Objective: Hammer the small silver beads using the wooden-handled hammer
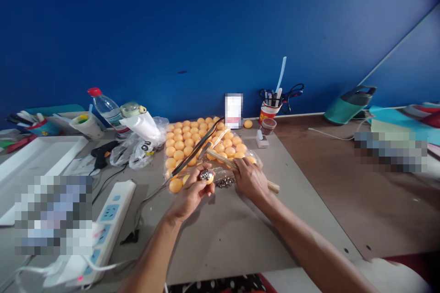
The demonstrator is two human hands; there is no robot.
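Observation:
My left hand [194,187] is closed around a yellow-orange ball [210,180], whose upper side is covered with shiny silver studs [206,174]. My right hand [250,178] grips a hammer by its wooden handle [223,158]; the metal head [204,150] points up and to the left, beyond the ball and apart from it. Between the two hands lies a small heap of dark shiny studs or tacks [225,182]. Behind them, many orange balls [188,142] sit in rows in clear plastic wrap, with a loose orange ball [176,186] at the near left corner.
A dark cable [197,146] crosses the balls. Left are a power strip [115,208], a glue gun [103,150], a plastic bag [139,155], a bottle [108,110] and a white tray [44,146]. Behind stand a phone [233,111] and a cup with scissors [270,112]. A teal flask [349,106] lies right.

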